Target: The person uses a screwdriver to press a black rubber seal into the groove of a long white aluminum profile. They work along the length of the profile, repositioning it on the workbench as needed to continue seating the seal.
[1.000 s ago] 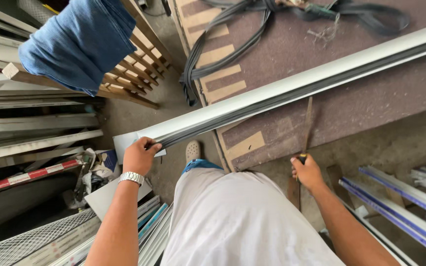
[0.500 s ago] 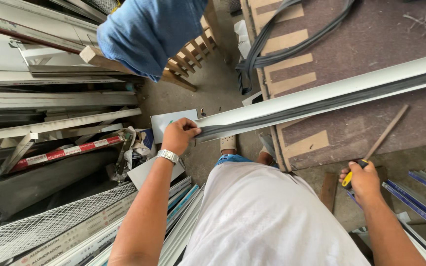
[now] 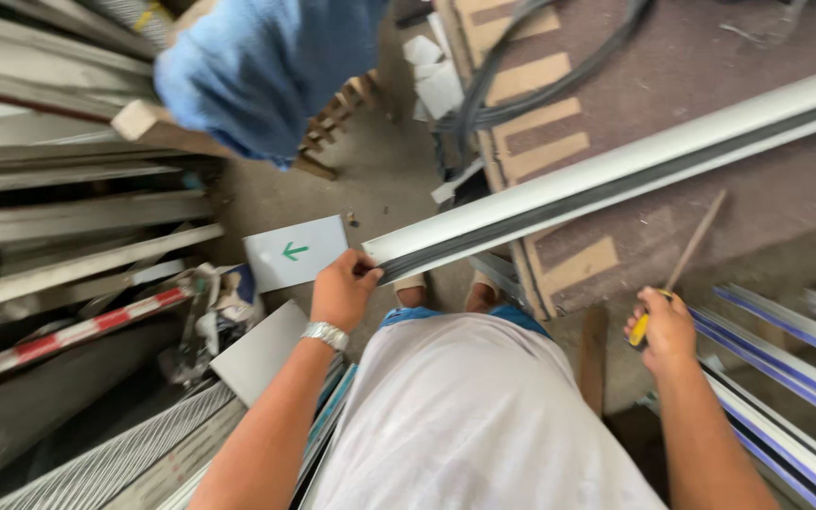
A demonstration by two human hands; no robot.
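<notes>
Down below the head camera, we see our left hand (image 3: 344, 288) closed around the near end of a long white metal bar (image 3: 616, 170). The bar runs up and to the right, over a brown bench (image 3: 710, 57), and the picture edge cuts its far end off. Our right hand (image 3: 665, 329) is shut on a tool with a yellow handle (image 3: 642, 326). A thin rod (image 3: 696, 241) pokes up from that grip, but our fingers hide most of the handle, so we cannot tell what kind of tool it is. A silver watch (image 3: 325, 334) sits on our left wrist. Our white shirt (image 3: 469, 416) hides the floor under us. Just beside the left hand lies a white sign with a green arrow (image 3: 295, 251). Something blue (image 3: 266, 66) at the top is too blurry to name.
</notes>
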